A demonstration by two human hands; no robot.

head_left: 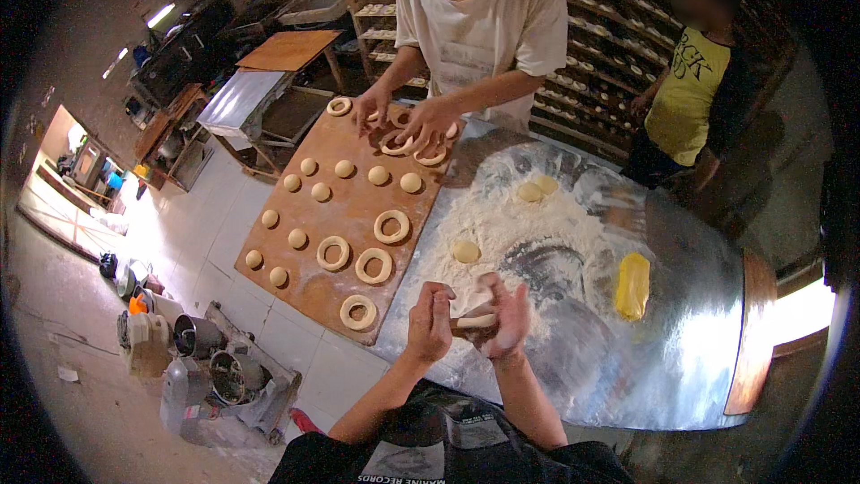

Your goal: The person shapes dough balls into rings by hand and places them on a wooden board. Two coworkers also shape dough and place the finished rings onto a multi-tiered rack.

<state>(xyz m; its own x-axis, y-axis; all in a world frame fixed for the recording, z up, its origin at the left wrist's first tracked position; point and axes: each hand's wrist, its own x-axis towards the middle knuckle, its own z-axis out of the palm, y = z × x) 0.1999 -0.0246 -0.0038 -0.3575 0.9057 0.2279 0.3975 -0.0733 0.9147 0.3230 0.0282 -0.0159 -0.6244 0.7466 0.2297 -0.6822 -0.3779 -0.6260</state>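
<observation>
My left hand (430, 323) and my right hand (502, 318), both floury, curl around a pale piece of dough (475, 321) held between them above the steel tabletop (663, 367). What is brown beneath that piece is unclear. A round dough ball (466, 251) sits in spread flour (511, 224) just beyond my hands, with two more balls (537, 188) farther back. A yellow oblong slab (632, 285) lies to my right. Left of the steel, a wooden board (269, 255) bears several dough rings (391, 226) and several dough balls (344, 169).
A co-worker in white (479, 27) handles rings at the board's far end. A person in yellow (676, 99) stands by racks of dough trays (591, 45). Side tables (224, 116) stand back left. Buckets and metal pots (197, 336) sit on the floor at my left, below a bright doorway (67, 161).
</observation>
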